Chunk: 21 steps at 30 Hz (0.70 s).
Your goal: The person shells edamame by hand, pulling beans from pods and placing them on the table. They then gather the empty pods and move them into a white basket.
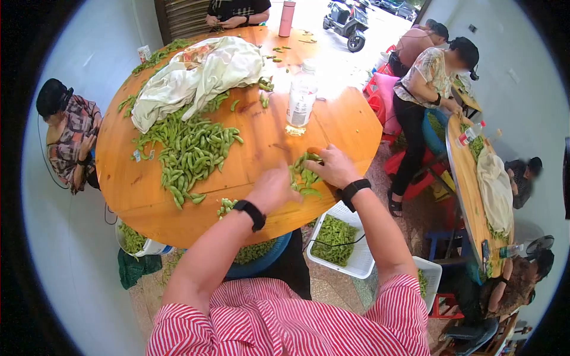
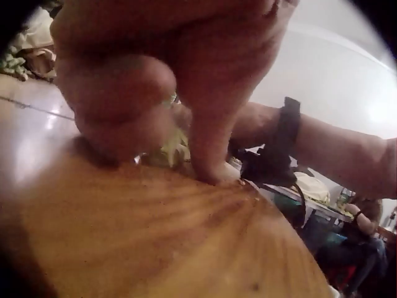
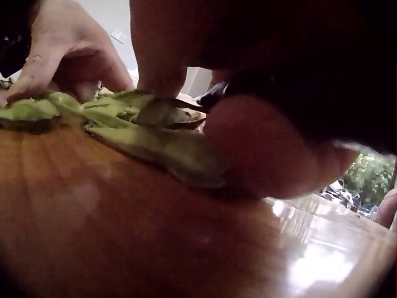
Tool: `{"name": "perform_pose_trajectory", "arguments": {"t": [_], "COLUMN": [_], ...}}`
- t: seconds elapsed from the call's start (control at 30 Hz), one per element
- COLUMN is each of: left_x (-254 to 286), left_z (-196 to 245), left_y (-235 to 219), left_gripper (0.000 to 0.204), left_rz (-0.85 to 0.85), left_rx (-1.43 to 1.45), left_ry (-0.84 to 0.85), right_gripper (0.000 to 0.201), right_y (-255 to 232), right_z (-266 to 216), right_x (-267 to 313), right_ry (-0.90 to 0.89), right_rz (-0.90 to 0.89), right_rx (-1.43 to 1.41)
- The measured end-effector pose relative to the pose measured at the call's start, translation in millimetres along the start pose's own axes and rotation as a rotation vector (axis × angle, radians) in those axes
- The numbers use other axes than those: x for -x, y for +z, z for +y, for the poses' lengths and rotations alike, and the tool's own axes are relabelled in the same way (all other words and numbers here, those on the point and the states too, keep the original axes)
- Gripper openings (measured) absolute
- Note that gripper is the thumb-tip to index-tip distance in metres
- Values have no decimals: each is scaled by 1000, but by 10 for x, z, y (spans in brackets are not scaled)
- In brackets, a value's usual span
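1. Nearest at hand, at the near side of a round wooden table (image 1: 127, 190): right grip (image 1: 336, 168), thumb and curled fingers pinching green pods (image 1: 306, 177) low against the wood.
2. Just to the left, blurred: left grip (image 1: 274, 188), fingers pointing down near the same pods. Cannot tell whether pinching any.
3. On both wrists, black bands (image 1: 356, 192).
4. Beside the left wrist, partly hidden by it: a small pale-green pile (image 1: 225, 206).
5. Just beyond the grips, upright: a clear bottle (image 1: 301, 98) with a little yellowish liquid at the bottom.
6. Farther left on the table: a large heap of pods (image 1: 199, 151), with a crumpled white cloth (image 1: 205, 71) over its far part.
7. Near the far edge: a pink flask (image 1: 287, 19).
8. Below the near edge: a blue basin (image 1: 284, 244) and a white basket (image 1: 362, 268), both with green contents.
9. At left, a seated person (image 1: 76, 139); at right, a standing person (image 1: 436, 77) beside a second table (image 1: 466, 193).
10. Outside, in bright light: a parked scooter (image 1: 347, 25).
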<state>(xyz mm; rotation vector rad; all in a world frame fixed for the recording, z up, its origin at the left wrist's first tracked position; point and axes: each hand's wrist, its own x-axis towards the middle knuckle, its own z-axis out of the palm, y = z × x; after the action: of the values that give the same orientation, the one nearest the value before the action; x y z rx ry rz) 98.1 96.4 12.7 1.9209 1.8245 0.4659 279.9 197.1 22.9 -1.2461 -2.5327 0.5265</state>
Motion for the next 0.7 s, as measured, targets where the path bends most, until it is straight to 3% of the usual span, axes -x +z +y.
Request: {"name": "perform_pose_trajectory", "arguments": {"t": [0.07, 0.13, 0.27, 0.4, 0.5, 0.63, 0.7], "left_x": [-155, -247, -427, -444, -286, -78, 175], "left_z": [48, 179, 322, 710, 1032, 942, 872], "left_y": [14, -30, 261, 567, 698, 1024, 1019], "left_gripper": [76, 74, 69, 68, 51, 34, 35], "left_rz": [0, -103, -32, -126, -190, -103, -97], "left_rx": [22, -4, -22, 105, 299, 275, 360], "left_ry": [41, 106, 200, 264, 234, 422, 433], "right_gripper": [44, 46, 39, 33, 38, 45, 43], "right_y": [-15, 43, 61, -118, -247, -348, -274], "right_z": [-39, 50, 270, 564, 716, 781, 810], "right_x": [36, 82, 300, 829, 1286, 1757, 1998], "right_ry": [20, -46, 10, 46, 221, 505, 605], "right_rz": [-15, 8, 74, 149, 176, 253, 284], "right_rx": [39, 11, -62, -56, -170, -123, -162]}}
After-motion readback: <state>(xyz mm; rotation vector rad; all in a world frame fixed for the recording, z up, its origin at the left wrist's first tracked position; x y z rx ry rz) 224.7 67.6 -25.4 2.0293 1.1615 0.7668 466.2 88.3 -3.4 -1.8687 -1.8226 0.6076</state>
